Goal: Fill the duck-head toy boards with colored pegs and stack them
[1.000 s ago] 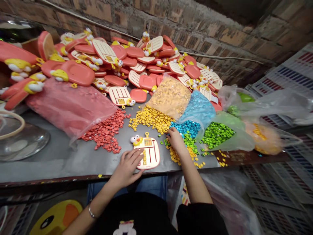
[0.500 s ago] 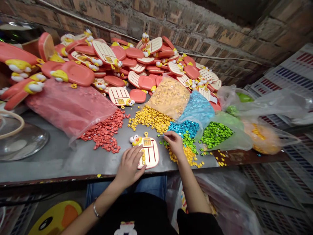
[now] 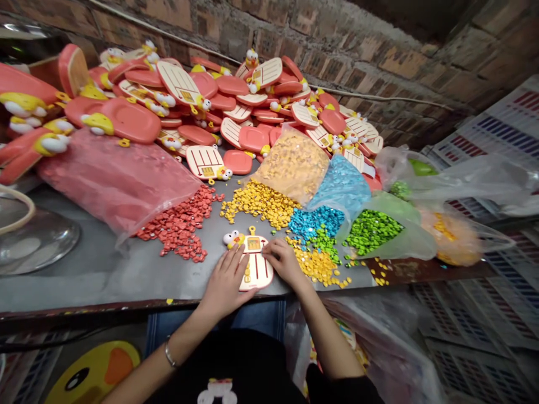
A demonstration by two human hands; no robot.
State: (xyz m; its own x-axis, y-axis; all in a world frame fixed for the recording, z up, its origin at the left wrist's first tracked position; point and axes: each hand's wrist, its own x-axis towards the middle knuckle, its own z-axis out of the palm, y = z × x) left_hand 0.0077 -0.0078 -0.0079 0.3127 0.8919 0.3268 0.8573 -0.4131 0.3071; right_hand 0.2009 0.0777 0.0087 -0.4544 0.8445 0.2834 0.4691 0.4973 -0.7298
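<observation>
A cream slotted toy board [image 3: 264, 276] with a red edge and a yellow, big-eyed duck head lies on the grey table near its front edge. Across its left side rests my left hand [image 3: 225, 280], gripping it with the thumb by the lower edge. Yellow pieces show in a slot beside those fingers. My right hand [image 3: 287, 262] is closed in a pinch at the board's upper right slot; whatever sits between its fingertips is hidden. Just right of that hand lie loose yellow pieces [image 3: 318, 266], with green pieces [image 3: 326, 245] behind them.
Red pieces [image 3: 181, 227] spill from a pink bag [image 3: 122, 179] at left. Yellow, blue and green pieces lie before a peach bag [image 3: 292, 160], a blue bag [image 3: 343, 182] and a green bag [image 3: 393, 210]. Many finished-looking boards [image 3: 236, 112] are heaped along the brick wall.
My right hand has moved left from the loose green pieces to the board's upper right slot. My left hand stays on the board, shifted slightly.
</observation>
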